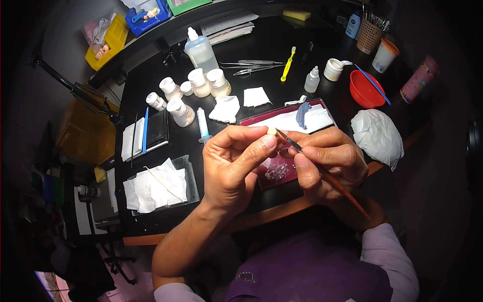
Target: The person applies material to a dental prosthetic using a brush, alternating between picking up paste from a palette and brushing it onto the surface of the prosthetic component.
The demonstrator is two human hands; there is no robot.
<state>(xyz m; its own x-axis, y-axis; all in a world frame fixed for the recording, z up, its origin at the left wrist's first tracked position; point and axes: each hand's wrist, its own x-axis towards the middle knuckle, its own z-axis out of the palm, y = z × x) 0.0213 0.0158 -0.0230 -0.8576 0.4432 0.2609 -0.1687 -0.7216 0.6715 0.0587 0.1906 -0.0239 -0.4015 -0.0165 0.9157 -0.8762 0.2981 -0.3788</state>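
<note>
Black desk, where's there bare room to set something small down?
Bare patches: between the syringe and the glass slab; and in front of the yellow toothbrush, left of the dropper bottle. It's crowded among the white-capped bottles toward the left rear, and around the red tray, partly hidden by the left hand and right hand.

Small lettering is seen at six o'clock on purple clothing; faint labels on white jars, eleven o'clock. None can be read.

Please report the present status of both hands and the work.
Left hand pinches small yellowish piece. Right hand holds brush, tip close to piece, contact unclear. Nothing seen blocking.
</note>
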